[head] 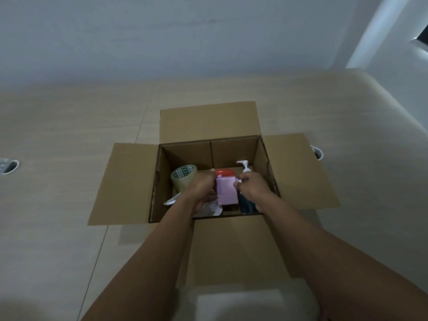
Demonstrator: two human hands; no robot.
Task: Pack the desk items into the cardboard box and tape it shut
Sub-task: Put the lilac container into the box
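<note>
An open cardboard box (129, 181) stands on the desk with all four flaps folded out. Both my hands reach inside it. My left hand (201, 186) grips the left side of a small pink box (228, 193), and my right hand (251, 184) pinches its upper right corner. Behind the pink box is a red object (225, 173). A roll of tape (184, 176) leans in the box's left part. A dark pump bottle (245, 167) with a white pump stands at the right. Something white (171, 201) lies under my left hand.
The light wooden desk (69, 140) runs to a white wall at the back. Cable holes sit at the desk's left (8, 166) and right (317, 152). The desk's rounded corner is at the far right.
</note>
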